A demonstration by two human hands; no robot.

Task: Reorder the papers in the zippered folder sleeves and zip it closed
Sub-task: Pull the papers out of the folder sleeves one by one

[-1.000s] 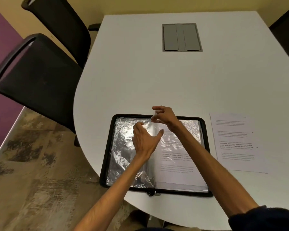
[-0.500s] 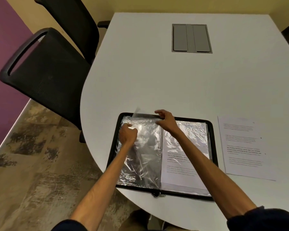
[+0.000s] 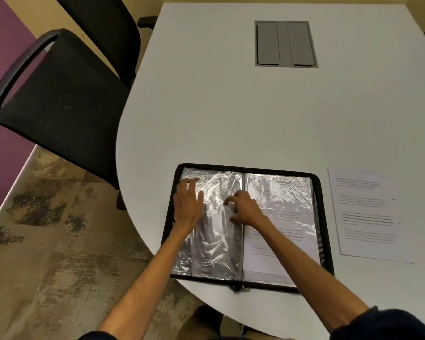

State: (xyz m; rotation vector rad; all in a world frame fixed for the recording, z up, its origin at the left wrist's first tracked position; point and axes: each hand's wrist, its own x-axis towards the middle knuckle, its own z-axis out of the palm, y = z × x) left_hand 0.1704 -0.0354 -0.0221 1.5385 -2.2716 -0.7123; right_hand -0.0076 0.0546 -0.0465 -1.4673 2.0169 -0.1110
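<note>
A black zippered folder (image 3: pixel 325 241) lies open and flat near the table's front edge, zipper pulls (image 3: pixel 238 288) at its near side. Crinkled clear sleeves (image 3: pixel 216 246) cover its left half and look empty. The right sleeve holds a printed paper (image 3: pixel 277 231). My left hand (image 3: pixel 188 203) rests flat on the left sleeves, fingers spread. My right hand (image 3: pixel 243 208) presses on the sleeves beside the spine with bent fingers. A loose printed paper (image 3: pixel 366 214) lies on the table to the right of the folder.
The white table (image 3: pixel 255 114) has a grey cable hatch (image 3: pixel 286 44) at its far middle. Two black mesh chairs (image 3: pixel 59 99) stand at the left, over patterned carpet. A dark chair edge shows at the far right.
The clear sleeve that both hands held up has been turned over to the left and now lies flat. Both hands have come down onto the left sleeves.
</note>
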